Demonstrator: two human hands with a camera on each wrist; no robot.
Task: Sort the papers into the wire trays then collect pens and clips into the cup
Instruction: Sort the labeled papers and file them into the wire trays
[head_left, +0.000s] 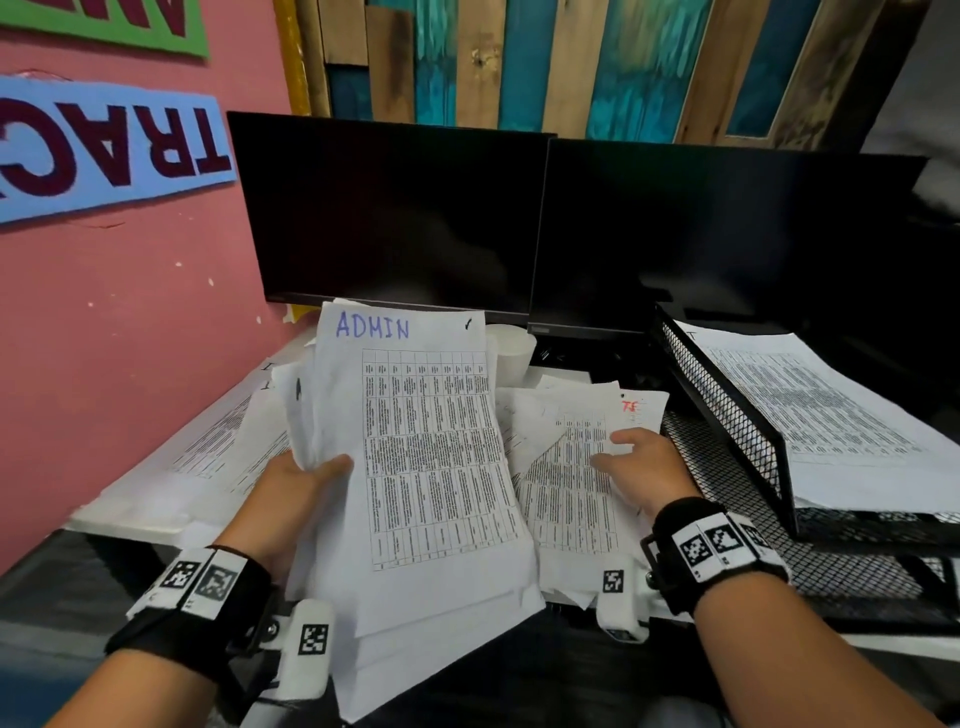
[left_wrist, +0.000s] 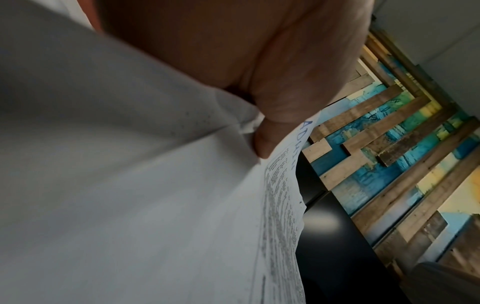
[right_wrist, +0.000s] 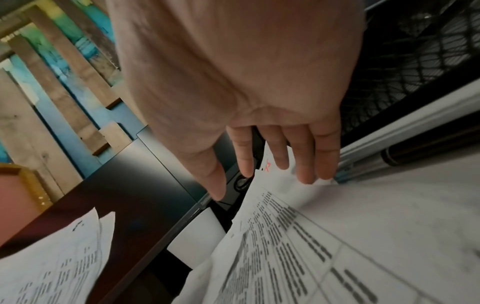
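My left hand (head_left: 306, 475) grips a thick sheaf of printed papers (head_left: 431, 467) raised off the desk; the top sheet reads "ADMIN" in blue. In the left wrist view the thumb (left_wrist: 265, 142) presses on the papers (left_wrist: 155, 205). My right hand (head_left: 636, 462) hovers with straight spread fingers (right_wrist: 306, 164) just over loose papers (head_left: 566, 493) on the desk, one marked in red (right_wrist: 267, 164). At the right stands a black wire tray (head_left: 727, 415) holding a printed sheet (head_left: 831, 410). A white cup (head_left: 511, 348) sits behind the sheaf.
Two dark monitors (head_left: 519, 223) stand at the back of the desk. More sheets (head_left: 218, 441) lie at the left by the pink wall. A lower mesh tray (head_left: 831, 571) extends under the upper one at the right. A paper clip (right_wrist: 241, 183) lies near the monitor base.
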